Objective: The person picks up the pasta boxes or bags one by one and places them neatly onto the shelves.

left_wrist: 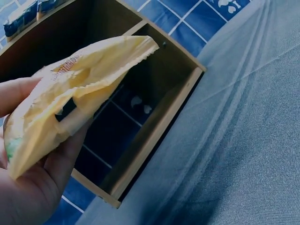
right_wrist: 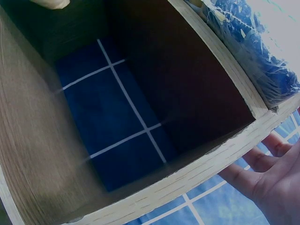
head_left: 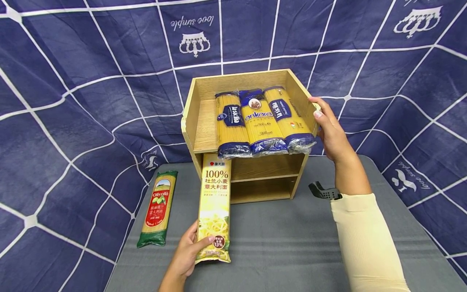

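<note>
Your left hand (head_left: 187, 250) pinches the yellow pasta pack (head_left: 214, 202), its far end inside the wooden shelf (head_left: 206, 127), with fingers (left_wrist: 70, 157) underneath that only the left wrist view shows, while your right hand (head_left: 333, 138) touches the shelf's side, fingers loosely extended.

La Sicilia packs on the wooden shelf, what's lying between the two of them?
The yellow-and-blue Ankara pack lies between them; the head view shows it.

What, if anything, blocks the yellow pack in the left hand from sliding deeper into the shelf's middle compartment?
Nothing visible does. The pack has its far end under the top board, and the compartment shows no other item; the three blue-ended packs lie above.
</note>
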